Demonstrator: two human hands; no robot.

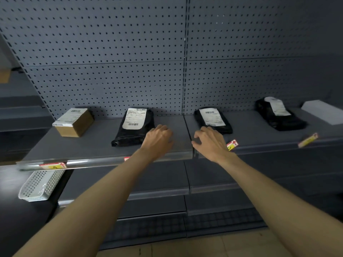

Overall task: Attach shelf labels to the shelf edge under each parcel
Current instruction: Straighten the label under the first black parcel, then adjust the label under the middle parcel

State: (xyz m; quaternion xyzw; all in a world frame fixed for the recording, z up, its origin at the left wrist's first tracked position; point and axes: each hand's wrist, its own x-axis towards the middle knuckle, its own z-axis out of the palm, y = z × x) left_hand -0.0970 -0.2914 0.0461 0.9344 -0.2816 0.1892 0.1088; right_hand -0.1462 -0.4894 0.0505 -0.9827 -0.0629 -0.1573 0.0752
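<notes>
Both hands were laid on the shelf's front edge (pixel 178 154): the left hand (pixel 157 140) loosely curled and seemingly empty, the right hand (pixel 209 143) half-closed beside a shelf label (pixel 232 145), though contact couldn't be made out. That label was tilted, not seated, so it could easily be knocked off or left crooked under the black parcel (pixel 213 120).

Dim, cool light fills my view; the grey pegboard (pixel 111 52) fades darker toward the upper corners. A bright glare streaks the clear shelf edge strip (pixel 89 161) at lower left, washing out beside the white basket (pixel 39 184). Parcels cast soft shadows backward. Wide-angle distortion bows the shelf lines, and the frame's edges smear into blur.
</notes>
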